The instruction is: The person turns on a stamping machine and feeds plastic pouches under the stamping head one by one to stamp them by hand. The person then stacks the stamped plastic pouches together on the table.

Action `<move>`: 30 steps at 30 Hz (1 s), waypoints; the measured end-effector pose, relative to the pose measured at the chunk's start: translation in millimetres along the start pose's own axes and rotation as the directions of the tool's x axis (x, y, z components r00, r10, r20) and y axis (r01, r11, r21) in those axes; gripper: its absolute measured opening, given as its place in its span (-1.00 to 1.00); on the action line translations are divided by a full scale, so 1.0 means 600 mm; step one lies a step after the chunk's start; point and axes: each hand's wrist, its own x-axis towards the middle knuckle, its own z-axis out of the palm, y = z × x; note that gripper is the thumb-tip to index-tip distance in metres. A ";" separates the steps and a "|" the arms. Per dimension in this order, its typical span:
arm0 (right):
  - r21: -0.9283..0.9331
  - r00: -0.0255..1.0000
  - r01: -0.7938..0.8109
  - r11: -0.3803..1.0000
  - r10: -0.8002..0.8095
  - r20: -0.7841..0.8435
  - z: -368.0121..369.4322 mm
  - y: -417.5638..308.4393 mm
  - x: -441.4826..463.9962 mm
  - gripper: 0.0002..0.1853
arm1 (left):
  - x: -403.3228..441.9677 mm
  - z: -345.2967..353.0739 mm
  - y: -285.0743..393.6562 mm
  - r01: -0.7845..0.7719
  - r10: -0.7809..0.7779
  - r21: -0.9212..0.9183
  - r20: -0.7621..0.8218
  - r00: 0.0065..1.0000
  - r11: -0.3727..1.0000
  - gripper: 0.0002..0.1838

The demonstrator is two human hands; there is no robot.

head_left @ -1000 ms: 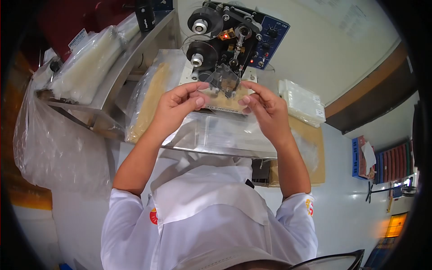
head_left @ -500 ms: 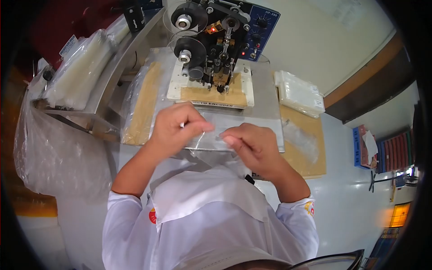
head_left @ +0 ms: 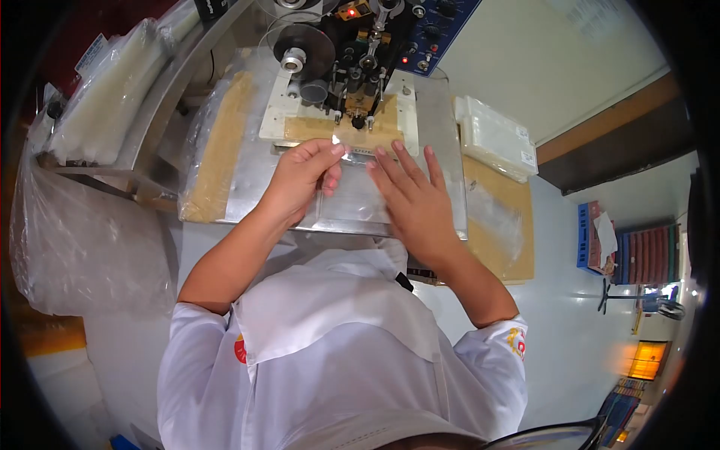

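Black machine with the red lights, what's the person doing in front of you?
A person in white stands at a metal table, hands just in front of the black machine. The left hand seems to pinch some thin clear plastic between thumb and finger. The right hand is open, fingers spread, beside it. A plastic-wrapped packet lies to the right.

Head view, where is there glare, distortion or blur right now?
Head view: wide-lens bending, with rounded black corners; a sharp white glint on the clear plastic at the left hand's fingertips; pale reflections on the floor; orange glow spilling around the lit pane. Also in the head view, both hands look fairly sharp, while small details far off to the right look soft.
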 end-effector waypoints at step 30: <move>0.071 0.994 -0.090 0.993 0.085 0.072 0.075 0.130 0.054 -0.58 | -0.115 -0.115 0.037 -0.243 0.377 0.651 -0.072 0.923 0.719 -0.56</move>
